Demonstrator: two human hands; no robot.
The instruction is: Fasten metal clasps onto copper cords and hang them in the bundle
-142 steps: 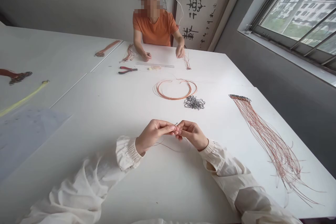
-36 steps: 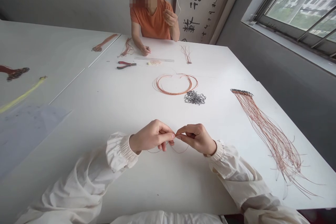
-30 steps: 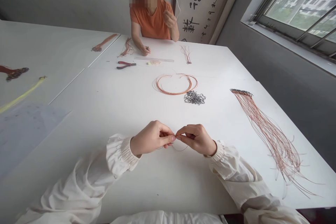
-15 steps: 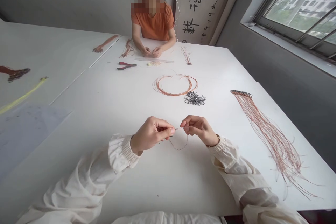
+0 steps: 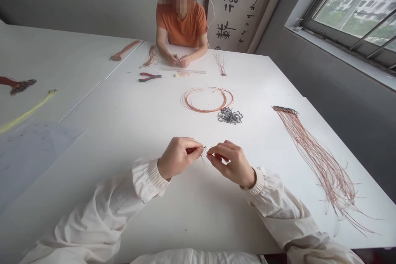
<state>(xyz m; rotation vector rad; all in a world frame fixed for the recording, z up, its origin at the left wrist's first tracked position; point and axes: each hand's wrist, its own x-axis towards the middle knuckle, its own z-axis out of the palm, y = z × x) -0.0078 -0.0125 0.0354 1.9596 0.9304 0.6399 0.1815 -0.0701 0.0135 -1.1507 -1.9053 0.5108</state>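
While I watch from afar, the bare left hand and bare right hand pinch a thin copper-coloured cord between nearly meeting fingertips, just above the flat white table.

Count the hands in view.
4: the person's left hand and right hand, both pinching a thin cord; the co-worker's right hand and left hand, across the table.

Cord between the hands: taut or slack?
Slack: the thin reddish cord sags in a small loop between the left hand and right hand.
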